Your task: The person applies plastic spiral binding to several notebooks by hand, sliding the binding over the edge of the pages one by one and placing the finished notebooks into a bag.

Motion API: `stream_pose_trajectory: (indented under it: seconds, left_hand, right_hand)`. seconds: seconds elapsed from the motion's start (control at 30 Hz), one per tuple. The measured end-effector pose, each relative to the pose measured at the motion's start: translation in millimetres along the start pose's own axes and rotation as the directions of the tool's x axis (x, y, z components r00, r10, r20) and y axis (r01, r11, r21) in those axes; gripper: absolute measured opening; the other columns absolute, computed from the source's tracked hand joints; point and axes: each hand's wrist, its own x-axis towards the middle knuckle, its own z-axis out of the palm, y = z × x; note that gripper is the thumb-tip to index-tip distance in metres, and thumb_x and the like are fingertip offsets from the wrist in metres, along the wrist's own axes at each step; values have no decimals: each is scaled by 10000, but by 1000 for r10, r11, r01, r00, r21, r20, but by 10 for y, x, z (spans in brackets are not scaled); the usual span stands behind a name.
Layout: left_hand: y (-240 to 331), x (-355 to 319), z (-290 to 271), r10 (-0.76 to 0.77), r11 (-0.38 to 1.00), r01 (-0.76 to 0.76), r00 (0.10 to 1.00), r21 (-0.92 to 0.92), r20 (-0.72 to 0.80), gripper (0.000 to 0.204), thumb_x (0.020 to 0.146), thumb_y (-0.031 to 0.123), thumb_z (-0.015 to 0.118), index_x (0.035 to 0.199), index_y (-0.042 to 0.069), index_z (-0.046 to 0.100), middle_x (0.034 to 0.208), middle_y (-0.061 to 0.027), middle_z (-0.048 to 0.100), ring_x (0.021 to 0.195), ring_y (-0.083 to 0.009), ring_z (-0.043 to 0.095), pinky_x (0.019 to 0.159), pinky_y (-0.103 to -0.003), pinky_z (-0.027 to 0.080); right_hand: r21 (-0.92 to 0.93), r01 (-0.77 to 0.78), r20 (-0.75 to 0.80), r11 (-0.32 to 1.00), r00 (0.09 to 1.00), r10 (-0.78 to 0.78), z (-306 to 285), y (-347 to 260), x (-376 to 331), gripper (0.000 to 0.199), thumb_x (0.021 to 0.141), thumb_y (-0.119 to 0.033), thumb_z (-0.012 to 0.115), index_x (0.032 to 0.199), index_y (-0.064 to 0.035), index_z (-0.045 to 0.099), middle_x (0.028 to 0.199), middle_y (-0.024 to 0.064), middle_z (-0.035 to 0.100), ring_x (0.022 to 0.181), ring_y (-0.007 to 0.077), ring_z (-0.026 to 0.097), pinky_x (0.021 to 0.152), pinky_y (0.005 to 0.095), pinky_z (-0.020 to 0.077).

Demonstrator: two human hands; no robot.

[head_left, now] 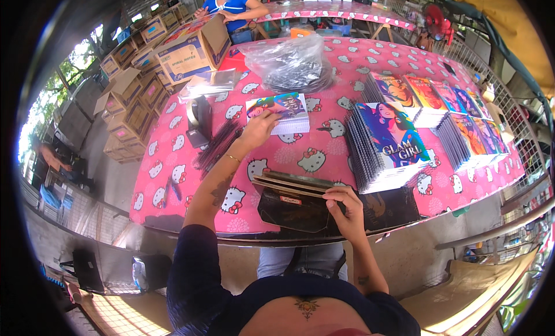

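In front of me on the table lies a small stack of unbound notebook pages (292, 125) topped by a colourful printed cover (289, 102). My left hand (260, 128) reaches across to it, fingers bent and pressed together on the cover's near left part. Close to the table's front edge, my right hand (345, 211) grips the upper edge of a dark board (298, 206), thumb in front and fingers over the top. This board seems layered and tilted, with a small label on its face. Beside my left forearm lies a bundle of black spiral coils (218, 146).
Stacks of spiral notebooks (393, 139) stand on the right. A tape dispenser (198, 123), pliers (171, 191) and a clear bag of black coils (295, 67) lie about the pink tablecloth (312, 159). A carton (191, 55) sits at the far left; a person (231, 12) stands behind it.
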Motion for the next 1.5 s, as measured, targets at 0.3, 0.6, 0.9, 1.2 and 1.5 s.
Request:
stream_pose_trajectory:
  seconds: [0.3, 0.6, 0.9, 1.2, 1.5]
  left_hand:
    - [23, 118, -11, -71, 994, 70, 997, 88, 10, 416, 928, 41, 588, 1336, 128, 592, 1179, -184, 633, 1037, -394, 650, 849, -474, 548]
    - [55, 76, 9, 47, 968, -85, 985, 237, 165, 411, 884, 41, 583, 1284, 113, 646, 1262, -161, 601, 1025, -357, 675, 872, -457, 566]
    - [70, 26, 152, 87, 931, -67, 995, 358, -40, 162, 944, 170, 641, 1047, 47, 623, 1063, -121, 612, 900, -319, 672, 715, -428, 570]
    - [15, 141, 61, 38, 998, -43, 992, -43, -117, 169, 912, 182, 706, 907, 24, 648, 992, -148, 646, 855, -375, 658, 759, -456, 552]
    - [385, 703, -728, -69, 969, 101, 987, 224, -145, 365, 917, 66, 614, 1262, 42, 497, 1111, -208, 655, 857, -448, 679, 680, -532, 549]
  right_hand:
    - [141, -143, -33, 980, 988, 149, -23, 120, 494, 170, 957, -94, 686, 1105, -19, 720, 992, 74, 703, 877, 136, 646, 773, 275, 495]
    - [223, -329, 158, 918, 941, 299, 324, 952, 1305, 304, 994, -177, 650, 1253, -19, 663, 1061, 46, 681, 937, 119, 636, 802, 272, 506]
    - [216, -417, 305, 883, 888, 345, 242, 1045, 1049, 313, 1010, -219, 638, 1273, -52, 665, 1123, 34, 675, 1043, 125, 618, 897, 281, 499]
    - [261, -515, 324, 817, 843, 429, 156, 818, 776, 330, 1021, -232, 628, 1292, -46, 650, 1187, 50, 676, 1070, 141, 623, 928, 279, 495]
    - [276, -406, 320, 872, 894, 315, 4, 604, 752, 375, 998, -202, 663, 1330, -36, 617, 1263, 63, 642, 1113, 150, 604, 969, 285, 476]
